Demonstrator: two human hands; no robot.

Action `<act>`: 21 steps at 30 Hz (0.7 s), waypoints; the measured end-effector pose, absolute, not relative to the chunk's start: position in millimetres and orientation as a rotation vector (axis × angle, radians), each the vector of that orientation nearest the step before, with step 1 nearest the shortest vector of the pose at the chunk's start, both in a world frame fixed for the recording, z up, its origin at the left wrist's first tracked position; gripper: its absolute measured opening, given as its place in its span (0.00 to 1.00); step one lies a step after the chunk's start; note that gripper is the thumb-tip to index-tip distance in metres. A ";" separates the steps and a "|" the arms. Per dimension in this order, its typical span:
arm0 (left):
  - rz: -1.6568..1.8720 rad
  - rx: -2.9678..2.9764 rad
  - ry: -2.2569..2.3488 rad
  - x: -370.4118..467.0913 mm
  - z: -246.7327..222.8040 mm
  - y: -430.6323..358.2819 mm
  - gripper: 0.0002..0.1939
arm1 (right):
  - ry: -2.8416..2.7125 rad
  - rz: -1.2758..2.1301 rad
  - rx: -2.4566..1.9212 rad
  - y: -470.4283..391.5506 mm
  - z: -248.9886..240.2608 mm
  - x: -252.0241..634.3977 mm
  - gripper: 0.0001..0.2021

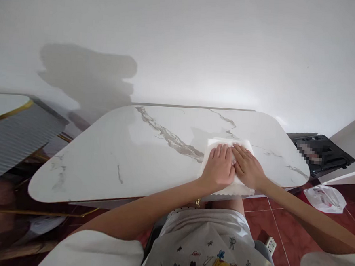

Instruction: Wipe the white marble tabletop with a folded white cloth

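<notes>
A white paper towel (237,188) is spread over the near edge of a white marble-patterned table (103,152), right of its middle. My left hand (220,164) lies on it with the fingers stretched forward and close together. Beside it, my right hand (248,164) also rests flat on the towel, its fingers slanting left so that the tips come near the left hand. Both palms are hidden, and neither hand is seen gripping the towel. Part of the towel's lower, wavy edge reaches past the table edge.
A white wall (183,44) rises behind the table. At the left stands a ribbed grey cabinet (16,138) with a gold-edged top. A black case (328,151) is beyond the table's right end. On the red tiled floor are a white plastic bag (326,199) and a power strip (270,245).
</notes>
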State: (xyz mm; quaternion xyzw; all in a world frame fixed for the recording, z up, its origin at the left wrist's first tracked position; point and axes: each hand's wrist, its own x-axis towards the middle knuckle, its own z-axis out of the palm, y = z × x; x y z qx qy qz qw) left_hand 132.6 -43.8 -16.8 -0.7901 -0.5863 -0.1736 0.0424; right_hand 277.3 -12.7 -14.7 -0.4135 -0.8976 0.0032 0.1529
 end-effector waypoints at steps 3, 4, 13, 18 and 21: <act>-0.524 -2.443 -1.790 142.2 -14.8 -37.9 0.28 | -2.604 -0.010 -1.200 -6.6 -14.0 287.5 0.25; -0.528 -2.448 -1.784 144.6 -14.3 -33.7 0.28 | -2.605 -0.019 -1.209 -2.4 -14.0 289.8 0.25; -0.562 -2.463 -1.727 147.3 -16.3 31.6 0.26 | -2.577 -0.050 -1.248 64.5 -18.4 293.2 0.25; -0.631 -2.368 -1.806 137.8 -14.9 75.8 0.23 | -2.575 -0.010 -1.178 120.4 -19.0 278.4 0.24; -0.641 -2.317 -1.874 129.2 -14.0 101.6 0.21 | -2.576 0.020 -1.127 153.1 -19.5 265.9 0.24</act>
